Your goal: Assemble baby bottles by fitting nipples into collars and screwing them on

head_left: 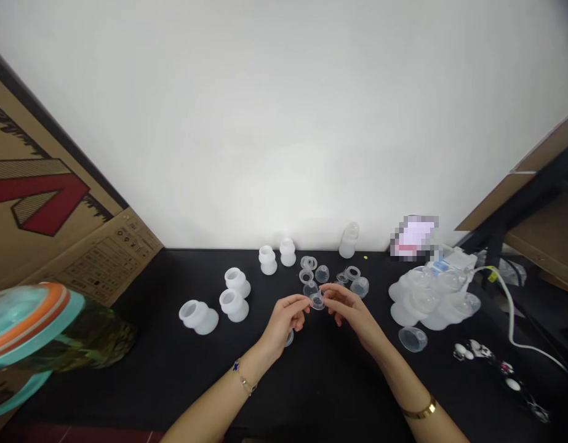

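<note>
Both hands meet over the black table (140, 369). My left hand (284, 323) and my right hand (351, 311) pinch a small clear plastic cup-like part (317, 301) between their fingertips. Just beyond lie several clear rings and small domes (327, 274). Another clear piece (289, 337) sits under my left hand. Several white squat bottle-shaped pieces (235, 294) stand or lie to the left. A white bottle (349, 240) stands by the wall.
A pile of clear domed shells (431, 299) lies at right, with one loose clear cup (413, 338) before it. A white cable (512, 320) and small black-white items (480, 352) are far right. Cardboard boxes (57, 227) and a teal-orange lidded container (25, 332) stand left.
</note>
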Motion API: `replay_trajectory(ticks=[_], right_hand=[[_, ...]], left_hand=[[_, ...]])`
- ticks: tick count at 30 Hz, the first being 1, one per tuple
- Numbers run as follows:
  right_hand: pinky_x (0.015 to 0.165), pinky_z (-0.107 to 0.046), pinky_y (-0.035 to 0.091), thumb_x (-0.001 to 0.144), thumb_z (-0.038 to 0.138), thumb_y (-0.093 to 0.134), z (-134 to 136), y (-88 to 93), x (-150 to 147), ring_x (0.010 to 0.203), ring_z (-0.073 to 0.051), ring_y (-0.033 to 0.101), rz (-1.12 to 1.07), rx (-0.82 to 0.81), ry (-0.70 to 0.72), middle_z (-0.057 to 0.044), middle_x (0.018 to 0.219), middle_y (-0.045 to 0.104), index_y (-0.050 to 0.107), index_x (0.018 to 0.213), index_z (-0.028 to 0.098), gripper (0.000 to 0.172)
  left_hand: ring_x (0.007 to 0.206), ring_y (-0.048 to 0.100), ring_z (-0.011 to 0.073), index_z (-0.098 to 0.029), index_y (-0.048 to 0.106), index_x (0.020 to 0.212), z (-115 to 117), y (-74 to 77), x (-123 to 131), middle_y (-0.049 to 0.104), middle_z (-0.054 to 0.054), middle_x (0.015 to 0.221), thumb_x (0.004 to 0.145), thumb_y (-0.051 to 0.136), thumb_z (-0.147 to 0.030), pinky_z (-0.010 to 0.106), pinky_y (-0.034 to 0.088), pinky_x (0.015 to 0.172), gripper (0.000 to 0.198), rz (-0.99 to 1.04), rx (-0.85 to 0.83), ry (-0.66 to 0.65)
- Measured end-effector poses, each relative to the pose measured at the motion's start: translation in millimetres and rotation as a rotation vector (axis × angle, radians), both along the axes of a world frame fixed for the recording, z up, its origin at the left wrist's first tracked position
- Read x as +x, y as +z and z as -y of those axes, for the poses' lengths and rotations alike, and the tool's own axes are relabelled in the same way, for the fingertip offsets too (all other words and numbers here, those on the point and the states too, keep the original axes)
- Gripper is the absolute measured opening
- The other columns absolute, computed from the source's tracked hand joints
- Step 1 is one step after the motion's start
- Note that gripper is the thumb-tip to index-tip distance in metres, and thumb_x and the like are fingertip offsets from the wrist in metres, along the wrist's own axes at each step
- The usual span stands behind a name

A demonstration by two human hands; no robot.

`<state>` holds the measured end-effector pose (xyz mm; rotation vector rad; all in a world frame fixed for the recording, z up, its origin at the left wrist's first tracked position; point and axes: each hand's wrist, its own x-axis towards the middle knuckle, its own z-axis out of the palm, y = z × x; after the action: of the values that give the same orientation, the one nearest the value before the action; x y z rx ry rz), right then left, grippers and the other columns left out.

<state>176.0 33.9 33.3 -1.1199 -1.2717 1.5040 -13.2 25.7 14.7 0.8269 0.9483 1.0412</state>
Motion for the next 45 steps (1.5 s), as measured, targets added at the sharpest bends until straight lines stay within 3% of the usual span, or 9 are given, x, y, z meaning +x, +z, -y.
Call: replay_trajectory(ticks=[5, 10, 17, 25, 28, 31, 34, 39, 45], right_hand=[[0.062, -0.029, 0.048, 0.084, 0.04, 0.071, 1.6, 2.5, 0.6, 0.069, -0.016, 0.055, 0.049, 0.07, 0.03, -0.002, 0.09, 0.068, 0.078, 0.106, 0.026, 0.027], [0.064, -0.029, 0.049, 0.082, 0.041, 0.073, 2.4, 6.3, -0.6, 0.072, -0.018, 0.058, 0.072, 0.075, 0.035, -0.001, 0.08, 0.066, 0.078, 0.108, 0.028, 0.03], [0.066, -0.03, 0.049, 0.075, 0.037, 0.079, 2.3, 7.1, -0.9, 0.086, -0.022, 0.063, 0.031, 0.053, 0.042, -0.004, 0.095, 0.073, 0.079, 0.095, 0.025, 0.024], [0.062, -0.027, 0.048, 0.073, 0.038, 0.081, -1.4, -0.9, 3.3, 0.08, -0.02, 0.064, -0.105, -0.078, -0.098, -0.004, 0.089, 0.071, 0.078, 0.089, 0.021, 0.023], [0.061, -0.026, 0.048, 0.07, 0.036, 0.084, -2.9, -1.2, 5.1, 0.077, -0.018, 0.064, -0.175, -0.124, -0.162, -0.004, 0.093, 0.07, 0.076, 0.088, 0.021, 0.025], [0.059, -0.026, 0.046, 0.071, 0.035, 0.084, -3.8, -0.2, 5.6, 0.074, -0.016, 0.063, -0.221, -0.161, -0.192, -0.002, 0.09, 0.069, 0.074, 0.087, 0.021, 0.024], [0.058, -0.025, 0.045, 0.073, 0.036, 0.082, -4.1, 0.7, 5.4, 0.073, -0.015, 0.062, -0.252, -0.178, -0.205, -0.001, 0.085, 0.067, 0.072, 0.088, 0.021, 0.024], [0.058, -0.025, 0.045, 0.074, 0.037, 0.082, -3.9, -0.1, 5.9, 0.074, -0.015, 0.061, -0.257, -0.18, -0.217, -0.001, 0.086, 0.065, 0.071, 0.089, 0.02, 0.025], [0.058, -0.025, 0.045, 0.075, 0.037, 0.081, -4.1, -1.0, 5.8, 0.074, -0.016, 0.061, -0.248, -0.17, -0.231, -0.001, 0.086, 0.065, 0.071, 0.089, 0.021, 0.024]], left_hand=[[0.045, 0.038, 0.0039, -0.013, 0.069, 0.078, 0.4, 1.6, 0.3, 0.054, -0.002, 0.067, 0.075, 0.073, -0.039, 0.02, 0.026, 0.043, 0.027, 0.009, -0.025, -0.013], [0.043, 0.038, 0.0046, -0.013, 0.067, 0.073, 0.8, 4.9, 0.9, 0.051, -0.003, 0.059, 0.075, 0.072, -0.04, 0.02, 0.024, 0.043, 0.027, -0.041, -0.025, -0.031], [0.043, 0.039, 0.0045, -0.013, 0.068, 0.074, -1.0, 1.3, 0.7, 0.056, -0.001, 0.064, 0.076, 0.07, -0.043, 0.02, 0.024, 0.043, 0.031, -0.138, 0.043, -0.046], [0.045, 0.04, 0.0067, -0.014, 0.069, 0.081, 0.4, 4.0, 3.4, 0.056, -0.001, 0.068, 0.082, 0.06, -0.057, 0.021, 0.028, 0.044, 0.045, -0.258, 0.146, -0.074], [0.046, 0.042, 0.0093, -0.016, 0.069, 0.083, 2.6, 10.5, -0.5, 0.056, -0.001, 0.065, 0.088, 0.054, -0.056, 0.023, 0.029, 0.047, 0.043, -0.434, 0.265, -0.108], [0.055, 0.05, 0.0134, -0.02, 0.067, 0.077, 3.9, 20.0, -9.3, 0.058, -0.002, 0.062, 0.094, 0.05, -0.051, 0.025, 0.031, 0.056, 0.039, -0.831, 0.498, -0.102], [0.055, 0.052, 0.0149, -0.021, 0.059, 0.067, 2.0, 29.3, -20.4, 0.057, -0.002, 0.058, 0.095, 0.047, -0.056, 0.027, 0.025, 0.055, 0.046, -1.172, 0.537, -0.126], [0.057, 0.056, 0.0189, -0.023, 0.056, 0.074, -2.5, 32.8, -37.7, 0.058, -0.003, 0.061, 0.066, 0.067, -0.079, 0.028, 0.024, 0.054, 0.058, -1.385, 0.506, -0.313], [0.075, 0.065, 0.0253, -0.023, 0.057, 0.094, -0.2, 23.1, -47.9, 0.065, 0.002, 0.095, 0.052, 0.087, -0.054, 0.029, 0.035, 0.06, 0.061, -1.499, 0.535, -0.531]])
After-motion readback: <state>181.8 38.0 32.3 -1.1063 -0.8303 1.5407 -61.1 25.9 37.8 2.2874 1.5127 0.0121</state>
